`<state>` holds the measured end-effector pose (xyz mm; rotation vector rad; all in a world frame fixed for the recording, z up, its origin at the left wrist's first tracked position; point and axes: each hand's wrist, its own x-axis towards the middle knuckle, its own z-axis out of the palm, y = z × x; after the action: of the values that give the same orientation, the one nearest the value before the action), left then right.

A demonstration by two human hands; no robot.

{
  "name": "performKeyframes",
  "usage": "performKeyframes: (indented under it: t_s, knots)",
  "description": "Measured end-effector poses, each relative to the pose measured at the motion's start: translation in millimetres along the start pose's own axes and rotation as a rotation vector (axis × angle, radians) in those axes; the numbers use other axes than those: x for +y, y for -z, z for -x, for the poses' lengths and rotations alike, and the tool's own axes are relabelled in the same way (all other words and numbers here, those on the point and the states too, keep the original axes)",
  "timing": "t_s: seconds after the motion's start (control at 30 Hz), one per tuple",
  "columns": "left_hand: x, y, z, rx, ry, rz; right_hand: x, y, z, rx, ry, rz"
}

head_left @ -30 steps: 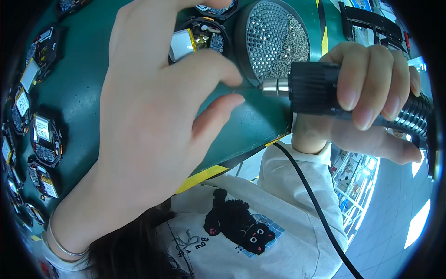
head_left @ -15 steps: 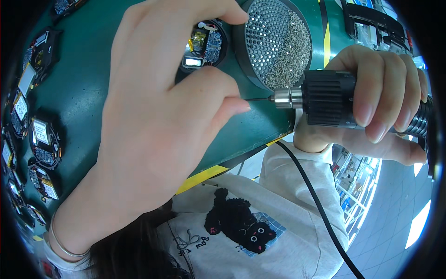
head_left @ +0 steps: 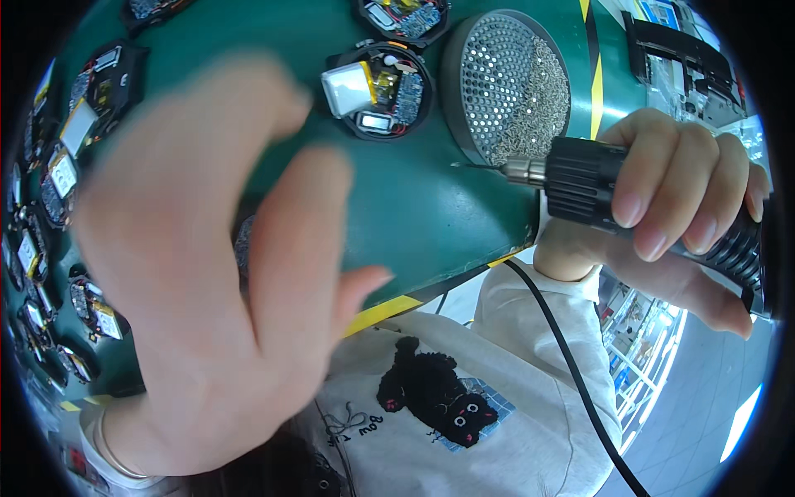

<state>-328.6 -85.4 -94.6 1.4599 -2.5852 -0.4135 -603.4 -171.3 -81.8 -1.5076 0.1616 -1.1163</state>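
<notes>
My right hand [head_left: 679,182] is wrapped around a black electric screwdriver [head_left: 584,182]. Its thin bit points left, just below a round dark tray [head_left: 489,74] with a perforated face and a heap of tiny screws on one side. My left hand [head_left: 215,240], smeared by motion, hovers over the green table with fingers apart and nothing seen in them. Part of a circuit board [head_left: 243,244] shows between its fingers, mostly covered. Beyond the left hand lies an open round electronic device [head_left: 406,95] with a silver battery pouch [head_left: 348,89] at its left side.
Another open device [head_left: 406,18] sits behind the round one. Several similar units, such as one with a pale battery [head_left: 79,128], line the left side. Yellow-black tape [head_left: 385,313] edges the green table [head_left: 447,215]. The black cord [head_left: 571,364] hangs over my sleeve.
My left hand has moved left and nearer, away from the round device, uncovering it and its battery pouch. The view has shifted slightly. The screwdriver stays in my right hand, tilted a little more.
</notes>
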Motion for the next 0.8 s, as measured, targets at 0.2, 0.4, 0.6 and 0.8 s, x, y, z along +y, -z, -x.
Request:
performKeyframes:
  t_s: [0.2,0.4,0.6,0.8]
  knots:
    - [6,-41,32,0.135,-0.026,0.448,1,-7,-3,0.004,0.004,0.041]
    - [23,-53,0,0.193,-0.196,0.397,6,-11,2,0.048,0.058,-0.033]
    - [24,-68,-20,0.341,-0.285,0.400,13,-16,5,-0.048,0.101,0.007]
    - [20,-65,-22,0.296,-0.297,0.400,17,-24,3,-0.074,0.048,0.095]
